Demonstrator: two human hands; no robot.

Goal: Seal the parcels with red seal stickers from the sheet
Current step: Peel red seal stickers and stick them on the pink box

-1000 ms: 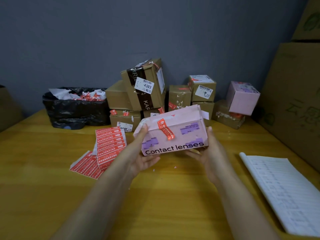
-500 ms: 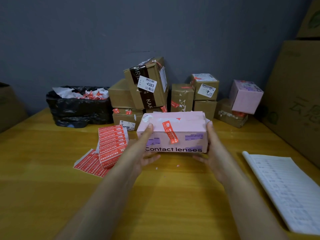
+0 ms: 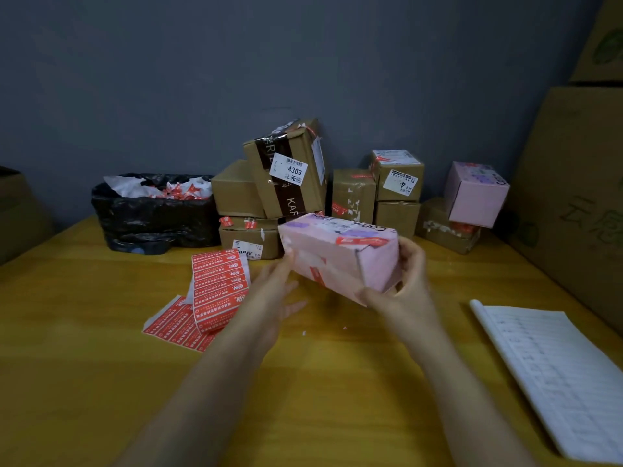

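A pink contact-lens parcel (image 3: pixel 337 254) is held above the wooden table (image 3: pixel 101 348), tilted with its right end toward me. Red seal stickers show on its top edge and on its near face. My right hand (image 3: pixel 404 294) grips the parcel's right end, thumb below and fingers round the far side. My left hand (image 3: pixel 273 298) touches the left end with straight fingers. Sheets of red seal stickers (image 3: pixel 219 284) lie on the table left of my left hand, one curled up over another.
A stack of brown parcels (image 3: pixel 290 183) and a pink box (image 3: pixel 475 193) stand against the grey wall. A black-lined bin (image 3: pixel 155 214) with sticker scraps sits at the back left. An open notebook (image 3: pixel 553 375) lies at the right, large cartons (image 3: pixel 580 197) beyond it.
The pink parcel was set down flat with its "Contact lenses" side facing me, then lifted and turned so its printed side faces away and its right end points toward me.
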